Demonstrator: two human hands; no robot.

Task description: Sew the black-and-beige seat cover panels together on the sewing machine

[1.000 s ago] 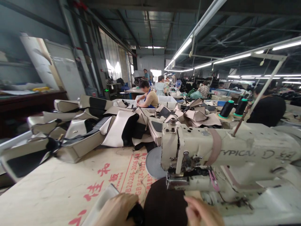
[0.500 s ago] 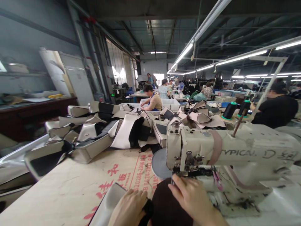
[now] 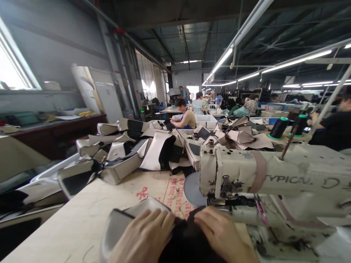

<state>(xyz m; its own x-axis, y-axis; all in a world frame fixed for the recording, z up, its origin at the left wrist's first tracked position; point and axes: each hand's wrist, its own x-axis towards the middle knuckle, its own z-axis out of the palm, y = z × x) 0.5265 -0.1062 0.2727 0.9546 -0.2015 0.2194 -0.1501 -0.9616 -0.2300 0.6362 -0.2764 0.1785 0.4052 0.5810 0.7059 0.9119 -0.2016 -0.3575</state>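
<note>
My left hand (image 3: 146, 233) has its fingers curled over the edge of a pale grey and black piece (image 3: 115, 226) at the bottom centre. My right hand (image 3: 223, 232) is bent over the black material (image 3: 186, 244), its fingers pressed together on the top edge, just below the head of the sewing machine (image 3: 233, 171). The black material lies between both hands, and its lower part runs out of view. The machine's needle area is partly hidden, so contact with the piece cannot be made out.
Pale and black sewn pieces (image 3: 123, 166) are heaped beyond the wooden board (image 3: 82, 208). Black thread cones (image 3: 278, 128) stand behind the machine. A person (image 3: 188, 117) sits past the heap, and a person in black (image 3: 333, 128) is at the right edge.
The view has turned left. The pale grey piece has risen and shows more beside my left hand, whose fingers now lie over it. My right hand has shifted slightly away from the needle area.
</note>
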